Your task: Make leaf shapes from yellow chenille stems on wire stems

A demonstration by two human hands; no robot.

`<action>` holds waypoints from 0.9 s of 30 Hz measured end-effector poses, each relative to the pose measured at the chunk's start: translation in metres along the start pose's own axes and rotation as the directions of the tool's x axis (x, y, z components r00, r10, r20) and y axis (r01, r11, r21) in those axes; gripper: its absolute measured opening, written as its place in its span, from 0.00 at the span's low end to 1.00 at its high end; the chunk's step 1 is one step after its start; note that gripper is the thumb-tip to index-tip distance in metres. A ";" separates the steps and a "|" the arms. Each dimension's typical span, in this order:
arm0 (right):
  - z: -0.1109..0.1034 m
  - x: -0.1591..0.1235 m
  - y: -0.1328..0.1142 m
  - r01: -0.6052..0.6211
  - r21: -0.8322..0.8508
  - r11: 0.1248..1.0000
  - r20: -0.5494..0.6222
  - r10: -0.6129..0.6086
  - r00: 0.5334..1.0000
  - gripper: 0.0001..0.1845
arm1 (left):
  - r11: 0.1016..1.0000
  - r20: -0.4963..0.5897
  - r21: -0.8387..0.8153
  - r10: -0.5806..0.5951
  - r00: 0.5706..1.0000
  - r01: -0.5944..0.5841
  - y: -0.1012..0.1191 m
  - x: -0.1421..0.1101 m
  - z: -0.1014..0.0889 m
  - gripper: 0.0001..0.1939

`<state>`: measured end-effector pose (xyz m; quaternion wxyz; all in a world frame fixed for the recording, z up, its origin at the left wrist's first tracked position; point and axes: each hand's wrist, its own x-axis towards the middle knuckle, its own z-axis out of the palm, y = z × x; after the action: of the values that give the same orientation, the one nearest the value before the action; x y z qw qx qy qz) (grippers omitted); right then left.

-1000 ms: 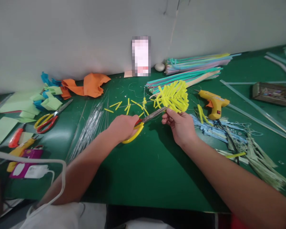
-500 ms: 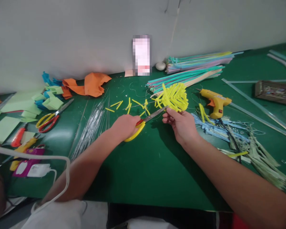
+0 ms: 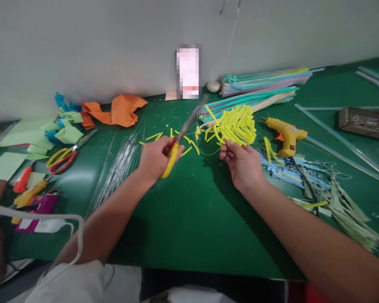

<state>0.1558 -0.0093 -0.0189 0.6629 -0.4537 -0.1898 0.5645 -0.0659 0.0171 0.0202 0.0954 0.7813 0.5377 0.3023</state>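
On the green worktop (image 3: 183, 219), my left hand (image 3: 158, 158) is closed around the metal scissors with red and yellow handles (image 3: 170, 163), blades blurred, pointing away from me and clear of the leaf. My right hand (image 3: 242, 163), well apart from the left, pinches the lower edge of one leaf-shaped piece of bright yellow fuzzy strips (image 3: 238, 124) between thumb and fingers. Also present: loose yellow clippings (image 3: 152, 137) beyond my left hand, pastel fuzzy-stem bundles (image 3: 262, 83) behind the leaf, a yellow glue gun (image 3: 287, 134) to its right.
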 end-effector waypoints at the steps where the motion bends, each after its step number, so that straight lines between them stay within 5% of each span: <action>1: 0.000 -0.001 0.000 0.001 0.004 1.000 -0.003 -0.001 1.000 0.06 | 0.999 -0.120 -0.025 -0.024 0.993 0.022 -0.004 0.003 -0.002 0.13; 4: 0.001 -0.001 0.000 0.032 0.014 0.999 -0.015 -0.032 0.999 0.06 | 0.989 -0.361 -0.019 -0.145 0.921 0.148 -0.024 0.015 -0.012 0.13; 6: 0.000 0.000 0.001 0.084 0.014 0.996 -0.039 -0.083 0.996 0.06 | 0.965 -0.385 0.026 -0.230 0.894 0.260 -0.042 0.024 -0.019 0.16; 10: -0.002 0.001 0.001 0.257 -0.070 0.964 -0.087 -0.262 0.961 0.08 | 0.861 -0.146 0.307 -0.378 0.914 0.405 -0.071 0.034 -0.028 0.18; 14: -0.001 -0.006 -0.003 0.393 -0.316 0.863 -0.027 -0.422 0.906 0.06 | 0.765 0.089 0.555 -0.445 0.891 0.327 -0.073 0.033 -0.023 0.20; 20: 0.000 -0.007 0.000 0.360 -0.274 0.892 0.011 -0.371 0.929 0.04 | 0.843 0.318 0.500 -0.389 0.864 0.196 -0.054 0.032 -0.020 0.21; 22: 0.000 -0.002 0.002 0.311 -0.185 0.932 -0.022 -0.320 0.947 0.05 | 0.851 0.292 0.485 -0.375 0.880 0.202 -0.047 0.031 -0.024 0.19; 24: -0.001 0.003 0.003 0.260 -0.114 0.959 -0.055 -0.268 0.962 0.07 | 0.878 0.165 0.437 -0.291 0.942 0.195 -0.039 0.029 -0.028 0.16; 27: -0.002 0.005 0.001 0.185 -0.060 0.981 -0.049 -0.188 0.981 0.08 | 0.974 -0.036 0.164 -0.150 0.988 0.154 -0.022 0.025 -0.032 0.15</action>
<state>0.1583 -0.0051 -0.0220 0.7053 -0.4672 -0.2287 0.4817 -0.0951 0.0429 0.0444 0.0464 0.7395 0.6203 0.2572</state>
